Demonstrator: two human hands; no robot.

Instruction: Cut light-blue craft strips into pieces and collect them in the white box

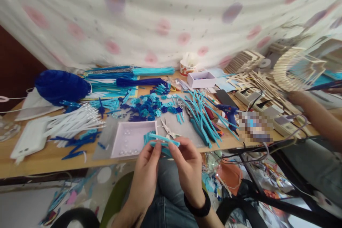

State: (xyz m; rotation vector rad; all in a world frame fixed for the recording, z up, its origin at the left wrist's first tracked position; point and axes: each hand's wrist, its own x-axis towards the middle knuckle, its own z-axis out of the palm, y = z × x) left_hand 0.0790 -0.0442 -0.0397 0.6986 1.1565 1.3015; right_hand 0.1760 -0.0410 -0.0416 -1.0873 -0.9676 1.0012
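Over my lap, just in front of the wooden table's (40,160) edge, both my hands pinch a bundle of light blue pipe cleaners (161,142). My left hand (145,171) grips the bundle's left end with fingers closed. My right hand (187,165), with a black band on its wrist, closes on the right end. A shallow lilac tray (133,138) holding small pearl beads lies right behind my hands. Small scissors (169,130) rest beside the tray.
Blue flower pieces (149,108), white pearl sticks (77,123), loose light blue pipe cleaners (205,115), a blue glue gun (228,112), a lilac box (200,79) and dark blue fabric (61,86) cover the table. Another person's arm (312,108) reaches in from the right near wooden fan parts (291,69).
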